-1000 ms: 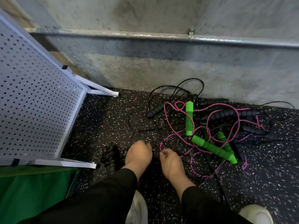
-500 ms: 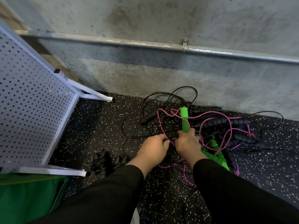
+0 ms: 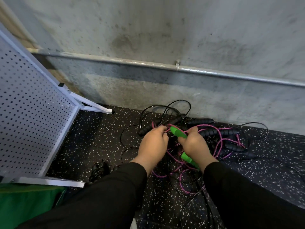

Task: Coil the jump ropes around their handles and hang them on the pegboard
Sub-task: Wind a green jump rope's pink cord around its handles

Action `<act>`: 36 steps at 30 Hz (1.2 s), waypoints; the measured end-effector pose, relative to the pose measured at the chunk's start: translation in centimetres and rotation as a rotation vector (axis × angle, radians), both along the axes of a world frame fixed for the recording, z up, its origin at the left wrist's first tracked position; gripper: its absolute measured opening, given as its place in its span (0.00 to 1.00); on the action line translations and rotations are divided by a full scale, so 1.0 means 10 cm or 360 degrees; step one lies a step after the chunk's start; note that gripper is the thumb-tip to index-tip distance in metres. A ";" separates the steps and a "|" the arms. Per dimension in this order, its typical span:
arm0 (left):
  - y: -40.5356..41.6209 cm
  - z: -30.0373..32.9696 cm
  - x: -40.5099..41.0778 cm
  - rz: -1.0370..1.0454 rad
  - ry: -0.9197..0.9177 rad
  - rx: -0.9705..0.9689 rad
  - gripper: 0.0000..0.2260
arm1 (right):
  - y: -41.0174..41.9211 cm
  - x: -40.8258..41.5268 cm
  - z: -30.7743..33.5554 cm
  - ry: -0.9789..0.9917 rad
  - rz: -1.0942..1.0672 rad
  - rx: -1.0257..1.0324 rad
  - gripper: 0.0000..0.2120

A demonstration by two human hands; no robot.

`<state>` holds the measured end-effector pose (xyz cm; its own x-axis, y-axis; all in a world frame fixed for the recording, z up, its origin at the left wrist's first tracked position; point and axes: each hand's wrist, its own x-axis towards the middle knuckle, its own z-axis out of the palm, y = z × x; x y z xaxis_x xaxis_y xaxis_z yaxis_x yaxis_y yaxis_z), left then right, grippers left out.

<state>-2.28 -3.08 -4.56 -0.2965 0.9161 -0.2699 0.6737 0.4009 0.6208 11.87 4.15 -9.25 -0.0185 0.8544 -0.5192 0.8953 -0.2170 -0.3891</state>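
The right hand [image 3: 193,144] grips a green handle [image 3: 178,133] — its axis pointing up-left toward the left hand's [image 3: 153,144] fingers [image 3: 162,129], which pinch the pink rope [image 3: 219,142].

Soft, even daylight-like light falls from above; glare glints along the metal pipe [image 3: 214,71], with a shadow band beneath it on the wall [image 3: 148,30]. Wide-angle bending curves the edges, and slight motion blur softens the corners

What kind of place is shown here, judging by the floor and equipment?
Probably a gym or fitness storage corner: speckled black rubber floor, a tangled pile of jump ropes against a bare concrete wall, and a white pegboard stand.
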 end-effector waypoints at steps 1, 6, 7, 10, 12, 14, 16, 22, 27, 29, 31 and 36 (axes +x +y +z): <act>0.02 0.08 0.00 0.0008 -0.0009 0.0063 0.18 | 0.03 0.04 0.14 -0.0007 0.0074 -0.0117 0.24; 0.00 0.64 0.04 -0.0134 -0.0046 0.0191 0.24 | 0.08 0.30 1.14 0.0006 0.0293 -0.0169 0.19; -0.01 0.77 0.06 -0.0182 -0.0055 0.0203 0.24 | 0.05 0.33 1.38 -0.0007 0.0346 -0.0168 0.22; -0.10 1.17 0.13 -0.0292 -0.0171 0.0290 0.22 | -0.08 0.43 2.04 0.0074 0.0493 -0.0358 0.24; -0.18 1.45 0.18 -0.0318 -0.0285 0.0379 0.21 | -0.19 0.53 2.40 0.0258 0.0477 -0.0375 0.18; -0.26 1.71 0.24 -0.0305 -0.0410 0.0460 0.25 | -0.31 0.66 2.69 0.0442 0.0414 -0.0173 0.11; -0.31 1.96 0.28 -0.0260 -0.0429 0.0585 0.28 | -0.48 0.77 2.97 0.0710 0.0389 -0.0116 0.08; -0.46 2.57 0.41 -0.0192 -0.0813 0.0992 0.33 | -0.99 0.95 3.49 0.1247 0.0382 0.0185 0.07; -0.54 2.78 0.59 -0.0083 -0.1148 0.1104 0.41 | -1.14 1.05 3.61 0.1527 0.0261 0.0454 0.06; -0.56 2.79 0.65 -0.0011 -0.1116 0.1086 0.36 | -1.14 1.09 3.64 0.1644 0.0183 0.0585 0.05; -0.55 2.75 0.66 0.0024 -0.0877 0.0921 0.17 | -1.12 1.13 3.67 0.1790 0.0071 0.0712 0.05; -0.46 2.64 0.73 -0.0112 -0.0461 0.0431 0.14 | -0.96 1.28 3.68 0.1921 -0.0170 0.0746 0.06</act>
<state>4.98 -7.70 21.82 -0.1773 0.9810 -0.0790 0.4752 0.1557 0.8660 24.71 -5.49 27.55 -0.1830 0.9752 0.1244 -0.0850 0.1104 -0.9902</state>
